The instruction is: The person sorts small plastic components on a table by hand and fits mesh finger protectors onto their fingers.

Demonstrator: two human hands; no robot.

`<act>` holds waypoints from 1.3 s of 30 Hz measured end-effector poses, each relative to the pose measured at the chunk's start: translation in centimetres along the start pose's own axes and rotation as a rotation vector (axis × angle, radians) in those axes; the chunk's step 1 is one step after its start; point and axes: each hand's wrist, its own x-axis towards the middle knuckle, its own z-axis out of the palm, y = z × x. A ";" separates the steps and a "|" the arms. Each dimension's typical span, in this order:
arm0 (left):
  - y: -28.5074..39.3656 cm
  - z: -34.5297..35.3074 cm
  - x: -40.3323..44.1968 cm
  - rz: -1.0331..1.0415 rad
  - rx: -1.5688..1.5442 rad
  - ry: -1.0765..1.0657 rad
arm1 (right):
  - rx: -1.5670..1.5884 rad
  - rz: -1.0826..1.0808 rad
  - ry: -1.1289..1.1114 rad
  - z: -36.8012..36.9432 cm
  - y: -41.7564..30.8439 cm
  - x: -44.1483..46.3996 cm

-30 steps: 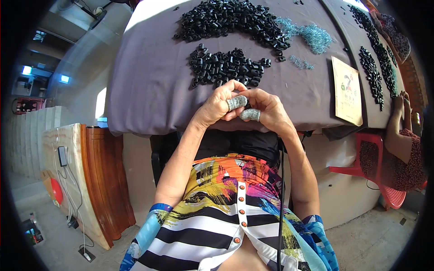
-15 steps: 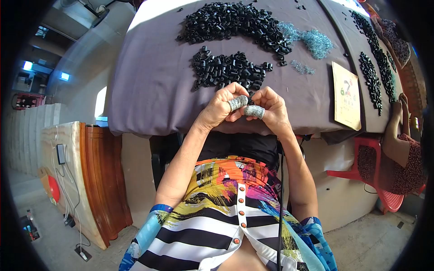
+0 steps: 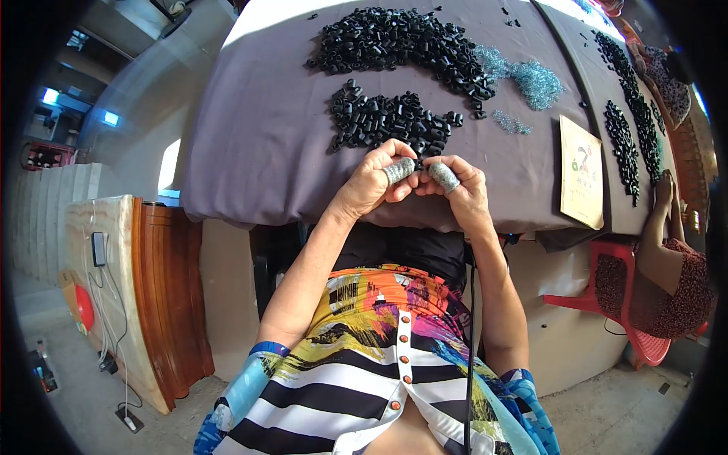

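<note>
My left hand [image 3: 368, 183] and my right hand [image 3: 466, 196] meet above the table's near edge, fingers pinched. Grey wrapping covers each thumb. A small black plastic piece [image 3: 418, 164] shows between the fingertips, held on the left side. What the right fingertips pinch is too small or hidden to make out. Just beyond my hands lies a pile of short black tubular plastic pieces [image 3: 379, 120]. Behind it spreads a larger heap of similar black pieces [image 3: 402, 45]. Tiny shiny bluish metal parts, perhaps springs [image 3: 537, 85], lie to the right of that heap.
A dark grey cloth [image 3: 258, 144] covers the table. A printed booklet [image 3: 580, 171] lies at the right. Farther right, another person's arm [image 3: 661, 216] rests near more black pieces [image 3: 622, 148], beside a red plastic chair [image 3: 631, 292]. A wooden cabinet [image 3: 174, 296] stands at the left.
My right hand has turned and shifted slightly right, its wrapped thumb now more upright and farther from the left thumb. The left hand keeps nearly the same pose.
</note>
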 end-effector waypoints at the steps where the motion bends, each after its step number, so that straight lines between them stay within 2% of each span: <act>1: 0.0 0.0 0.0 0.001 -0.009 0.006 | -0.002 0.000 0.020 0.1 0.0 0.0; 9: -0.4 -0.3 0.1 0.018 0.004 -0.020 | 0.232 0.044 0.083 0.6 0.4 0.2; 20: 0.0 0.1 0.0 0.026 0.021 0.000 | 0.197 0.053 0.030 0.5 0.7 0.1; 30: 0.1 0.7 -0.2 0.027 0.192 0.044 | 0.055 0.023 0.045 0.6 0.4 -0.1; 39: 0.0 0.6 -0.2 0.033 0.194 0.021 | 0.090 -0.009 0.054 0.6 0.9 0.1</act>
